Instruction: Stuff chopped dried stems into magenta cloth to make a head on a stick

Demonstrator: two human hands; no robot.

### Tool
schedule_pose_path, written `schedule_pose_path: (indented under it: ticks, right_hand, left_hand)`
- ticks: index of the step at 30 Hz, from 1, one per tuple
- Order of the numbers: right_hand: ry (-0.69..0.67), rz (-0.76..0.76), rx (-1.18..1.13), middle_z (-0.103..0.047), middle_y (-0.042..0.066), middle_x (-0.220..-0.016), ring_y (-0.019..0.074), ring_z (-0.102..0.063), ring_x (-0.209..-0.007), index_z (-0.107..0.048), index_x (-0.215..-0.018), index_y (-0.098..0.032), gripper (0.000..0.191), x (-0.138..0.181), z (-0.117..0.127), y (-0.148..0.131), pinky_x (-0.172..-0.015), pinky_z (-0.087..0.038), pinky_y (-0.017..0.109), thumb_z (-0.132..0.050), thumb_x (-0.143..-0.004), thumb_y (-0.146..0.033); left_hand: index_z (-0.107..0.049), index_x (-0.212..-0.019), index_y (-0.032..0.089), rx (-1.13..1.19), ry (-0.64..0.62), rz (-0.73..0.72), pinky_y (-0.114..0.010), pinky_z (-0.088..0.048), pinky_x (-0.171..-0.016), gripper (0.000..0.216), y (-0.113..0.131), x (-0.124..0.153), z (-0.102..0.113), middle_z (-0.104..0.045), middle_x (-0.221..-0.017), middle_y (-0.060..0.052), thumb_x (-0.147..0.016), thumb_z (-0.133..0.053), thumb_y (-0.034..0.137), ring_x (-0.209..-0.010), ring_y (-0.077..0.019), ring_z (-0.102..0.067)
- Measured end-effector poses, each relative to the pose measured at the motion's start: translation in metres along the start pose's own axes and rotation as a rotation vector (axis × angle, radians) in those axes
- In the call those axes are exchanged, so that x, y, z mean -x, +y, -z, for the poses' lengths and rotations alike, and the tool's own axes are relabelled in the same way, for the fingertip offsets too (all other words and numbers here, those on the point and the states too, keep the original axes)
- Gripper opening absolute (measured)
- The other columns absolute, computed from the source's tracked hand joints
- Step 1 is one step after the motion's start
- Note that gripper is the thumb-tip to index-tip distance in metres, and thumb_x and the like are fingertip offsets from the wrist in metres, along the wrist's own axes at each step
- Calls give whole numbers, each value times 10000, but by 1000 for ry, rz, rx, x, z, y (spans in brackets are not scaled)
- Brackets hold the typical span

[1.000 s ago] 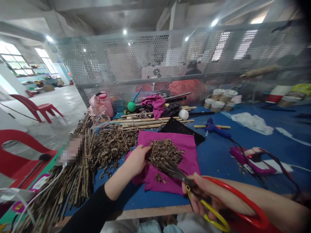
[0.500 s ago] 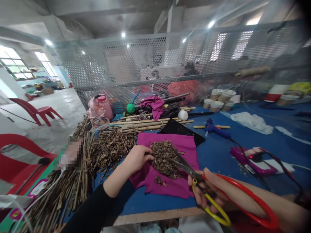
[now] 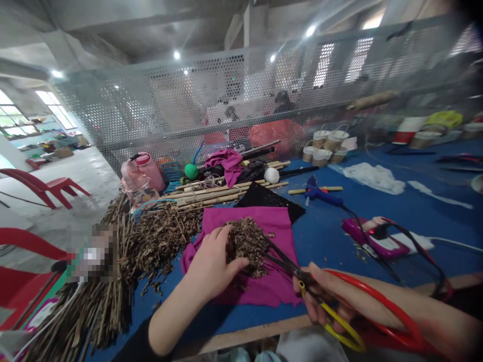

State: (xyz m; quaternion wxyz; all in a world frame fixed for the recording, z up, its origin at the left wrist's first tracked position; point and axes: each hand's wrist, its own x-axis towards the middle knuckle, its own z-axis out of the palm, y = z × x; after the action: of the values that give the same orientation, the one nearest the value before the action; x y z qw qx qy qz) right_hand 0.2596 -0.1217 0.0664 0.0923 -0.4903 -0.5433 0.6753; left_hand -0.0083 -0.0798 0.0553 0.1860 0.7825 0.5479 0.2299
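Pressing the chopped pile (image 3: pixel 251 246) on the cloth (image 3: pixel 281 221), left hand (image 3: pixel 211 269) lies spread; right hand (image 3: pixel 324 301) grips scissors (image 3: pixel 290 269); bigger uncut heap (image 3: pixel 162 236) lies alongside

No lettering is readable anywhere, perhaps owing to the blurred view.

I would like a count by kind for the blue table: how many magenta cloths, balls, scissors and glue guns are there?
Magenta cloths, one spread out and one crumpled: 2
Balls, one green and one white: 2
Scissors, in the right hand: 1
Glue gun: 1
Total: 6
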Motion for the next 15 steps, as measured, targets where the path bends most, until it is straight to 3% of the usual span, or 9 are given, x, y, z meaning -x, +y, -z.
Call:
schedule_pose_path:
  ticks: [3,6,10,12,15]
  right_hand:
    - [-62,-46,2,-647,107,-814,121,-573,-634,-606,-739,-125,737,-7,-1,-9,-559,-425,208,-248,-800,-766]
    - [-33,-73,-1,-619,71,-681,90,-537,-532,-582,-734,-107,737,-27,-6,-29,-492,-389,175,-230,-819,-750]
    - [-77,-57,-41,-518,-23,-490,67,-472,-402,-546,-809,-109,696,-57,-12,-53,-462,-401,176,-261,-821,-744]
    - [-71,-42,-45,-447,-66,-447,39,-405,-343,-538,-809,-112,672,-68,-14,-56,-432,-384,162,-283,-823,-734]
    - [41,-33,55,-352,-96,-393,19,-288,-274,-535,-782,-131,649,-76,-19,-54,-343,-286,122,-281,-827,-726]
  left_hand:
    - [-452,-1310,113,-3,40,92,-395,-364,-1052,713,0,10,-8,-499,-1311,-146,-692,-742,318,-1215,-264,-463]
    - [-582,-1149,103,62,87,120,-342,-444,-949,451,-6,2,-22,-610,-1119,-122,-728,-709,199,-1028,-219,-576]
    - [-667,-901,136,127,108,43,-290,-483,-794,167,-11,-8,-33,-661,-882,-62,-738,-676,100,-841,-181,-606]
    - [-672,-862,143,148,106,4,-277,-480,-770,143,-11,-7,-35,-664,-852,-54,-740,-660,70,-819,-173,-607]
    - [-673,-871,146,177,112,-15,-276,-478,-774,159,-12,-3,-35,-670,-853,-53,-743,-646,55,-816,-170,-608]
